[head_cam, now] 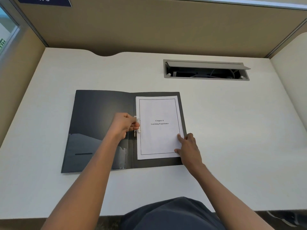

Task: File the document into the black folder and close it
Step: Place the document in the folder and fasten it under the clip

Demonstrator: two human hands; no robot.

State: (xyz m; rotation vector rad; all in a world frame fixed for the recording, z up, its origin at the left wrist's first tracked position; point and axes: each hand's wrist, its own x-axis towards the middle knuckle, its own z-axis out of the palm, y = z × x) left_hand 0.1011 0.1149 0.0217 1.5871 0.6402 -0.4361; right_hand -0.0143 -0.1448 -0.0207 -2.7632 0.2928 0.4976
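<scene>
The black folder (96,117) lies open flat on the white desk. A white document (158,135), titled "Chapter 6 Learning Experience", rests on the folder's right half, its left edge at the metal clip (137,128) by the spine. My left hand (123,126) pinches that clip with thumb and fingers. My right hand (188,149) presses on the document's lower right corner, fingers spread on the paper. The left inner cover has a clear pocket at the bottom.
The white desk (232,130) is boxed in by tan partition walls at the back and both sides. An open grey cable tray (206,70) with wires is set into the desk at the back right. My dark-clothed lap shows at the desk's near edge.
</scene>
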